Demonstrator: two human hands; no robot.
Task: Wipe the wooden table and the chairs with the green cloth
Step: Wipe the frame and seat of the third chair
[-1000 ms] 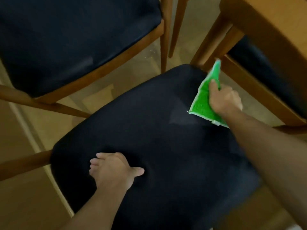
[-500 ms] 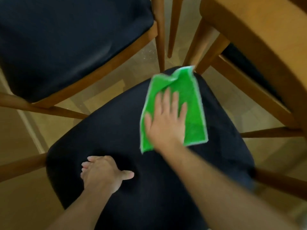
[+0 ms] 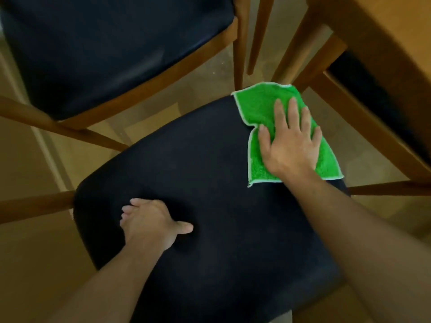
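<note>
A chair with a dark padded seat (image 3: 210, 183) and a wooden frame fills the middle of the view. The green cloth (image 3: 256, 108) lies spread on the seat's far right corner. My right hand (image 3: 289, 141) presses flat on the cloth, fingers spread and pointing away from me. My left hand (image 3: 151, 222) rests on the near left part of the seat with nothing in it, its thumb pointing right. The wooden table (image 3: 384, 43) shows as an edge at the upper right.
A second dark-seated wooden chair (image 3: 105, 47) stands at the upper left, its leg (image 3: 239, 43) close to the cloth. Under the table at the right a third chair's wooden rails (image 3: 363, 117) run near the seat. Tan floor (image 3: 28, 159) lies around.
My right hand went from gripping the cloth at the seat's right edge to pressing it flat mid-seat, then slid it right to the far right corner. My left hand stayed put.
</note>
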